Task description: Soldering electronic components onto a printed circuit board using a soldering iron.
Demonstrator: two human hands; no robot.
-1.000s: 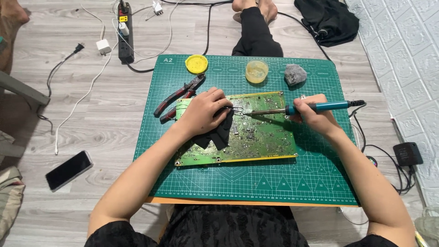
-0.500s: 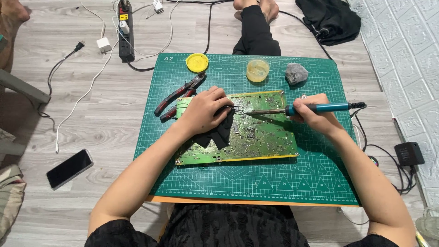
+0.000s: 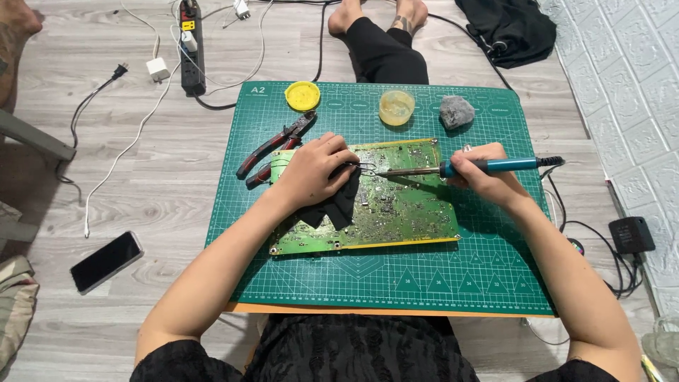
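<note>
Now, hands: both of the person's bare hands were over the green circuit board (image 3: 396, 212), which lay flat near the middle of the green cutting mat (image 3: 396, 283).
Left hand: the left hand (image 3: 315, 173) rested on the board's ten o'clock corner, fingers curled together and pinching a thin wire (image 3: 364, 168) at the fingertips; a black cloth (image 3: 336, 209) lay under the palm, spread toward six o'clock across the board.
Right hand: the right hand (image 3: 484, 175) was clamped around the blue handle of a soldering iron (image 3: 460, 168), which lay nearly level and pointed toward nine o'clock.
Iron tip: it met the board's upper edge just beside the wire, close to the left fingertips; whether tip and wire touched I could not tell.
Board: it sat slightly turned on the mat, its yellow-edged long side toward six o'clock.
Pliers: red-handled pliers (image 3: 272, 148) lay on the mat at ten o'clock from the board, just beside the left hand.
Mat's far edge: at twelve o'clock stood a yellow lid (image 3: 303, 95), a small clear tub (image 3: 396, 107) and a grey wad of cleaning wool (image 3: 456, 112), in a row and well apart.
Floor at nine o'clock: a dark phone (image 3: 106, 262) lay face up on the grey planks, well apart from the mat.
Floor at eleven o'clock: a black power strip (image 3: 191, 49) with white cables lay beyond the mat.
Floor at three o'clock: a black power adapter (image 3: 631, 235) sat near the white wall.
</note>
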